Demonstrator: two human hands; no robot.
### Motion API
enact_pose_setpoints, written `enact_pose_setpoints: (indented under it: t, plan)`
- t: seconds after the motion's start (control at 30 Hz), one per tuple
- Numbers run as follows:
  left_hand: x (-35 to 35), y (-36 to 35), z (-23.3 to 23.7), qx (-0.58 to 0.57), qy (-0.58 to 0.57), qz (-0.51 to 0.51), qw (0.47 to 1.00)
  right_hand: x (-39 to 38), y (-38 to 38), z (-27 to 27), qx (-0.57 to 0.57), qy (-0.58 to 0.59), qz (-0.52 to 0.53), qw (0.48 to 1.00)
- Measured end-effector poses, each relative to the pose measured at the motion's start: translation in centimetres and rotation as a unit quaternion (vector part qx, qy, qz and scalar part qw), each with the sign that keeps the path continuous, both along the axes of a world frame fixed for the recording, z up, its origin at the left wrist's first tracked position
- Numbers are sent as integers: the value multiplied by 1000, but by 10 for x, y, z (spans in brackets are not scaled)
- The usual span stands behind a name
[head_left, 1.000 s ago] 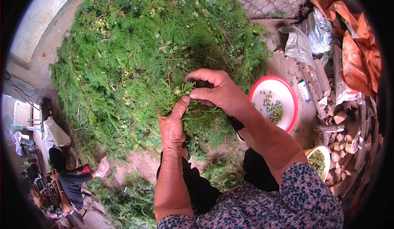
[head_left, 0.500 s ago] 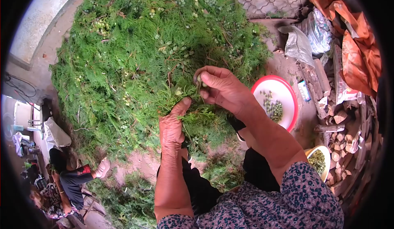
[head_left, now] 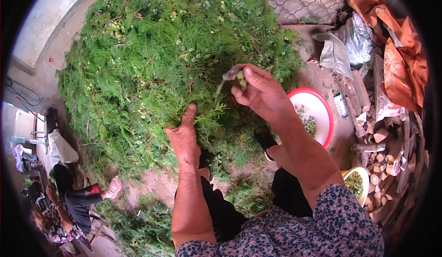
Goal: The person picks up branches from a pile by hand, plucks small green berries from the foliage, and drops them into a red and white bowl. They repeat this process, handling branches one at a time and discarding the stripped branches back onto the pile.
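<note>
My left hand (head_left: pixel 184 139) is closed round a leafy evergreen sprig (head_left: pixel 209 119), its thumb pressed on top of the stems. Up and to the right, my right hand (head_left: pixel 264 93) pinches small green cones (head_left: pixel 241 77) between thumb and curled fingers. The tip of its forefinger looks dark grey; I cannot make out whether something covers it. Both hands are over the near side of a large heap of evergreen branches (head_left: pixel 138 63). Right of my right forearm stands a white basin (head_left: pixel 317 103) with a red rim, holding loose green cones (head_left: pixel 309 126).
A yellowish bowl (head_left: pixel 366 188) of cones stands near my right elbow. Firewood (head_left: pixel 380 160), plastic sacks (head_left: pixel 336 52) and an orange sheet (head_left: pixel 400 68) line the right side. More cut branches (head_left: pixel 142 220) lie by my feet. Another person (head_left: pixel 78 206) sits at lower left.
My hands have drawn apart. The right has moved up and to the right with green cones in its fingers; the left has shifted slightly left, still holding the sprig.
</note>
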State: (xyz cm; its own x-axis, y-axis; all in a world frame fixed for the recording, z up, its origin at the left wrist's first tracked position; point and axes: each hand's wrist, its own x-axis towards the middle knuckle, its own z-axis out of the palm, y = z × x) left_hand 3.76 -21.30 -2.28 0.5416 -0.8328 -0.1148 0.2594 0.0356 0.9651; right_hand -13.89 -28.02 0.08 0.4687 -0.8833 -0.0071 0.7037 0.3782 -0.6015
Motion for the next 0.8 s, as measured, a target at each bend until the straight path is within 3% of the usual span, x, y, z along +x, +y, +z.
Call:
enact_pose_setpoints:
  t: [0.17, 0.33, 0.53, 0.6, 0.63, 0.7, 0.8]
  plan:
    - [3, 1, 1, 55, 32, 60, 996, -3, -3, 2, -21, 19, -13, 1000]
    - [1, 2, 6, 14, 5, -40, 999, -1, 2, 0, 2, 33, 13, 999]
    - [-5, 5, 8, -20, 1, -77, 997, 7, 8, -1, -3, 0, 30, 1000]
    - [-6, 5, 4, -20, -35, -114, 993, 13, 12, 5, -117, 221, 37, 968]
    - [-6, 6, 4, -19, -35, -115, 993, 16, 14, 7, -116, 221, 36, 968]
    - [-8, 7, 6, -22, -66, -157, 985, 24, 17, 10, -213, 344, -11, 915]
    - [-5, 11, 10, 26, -201, -188, 961, 29, 17, -2, -342, 381, -68, 856]
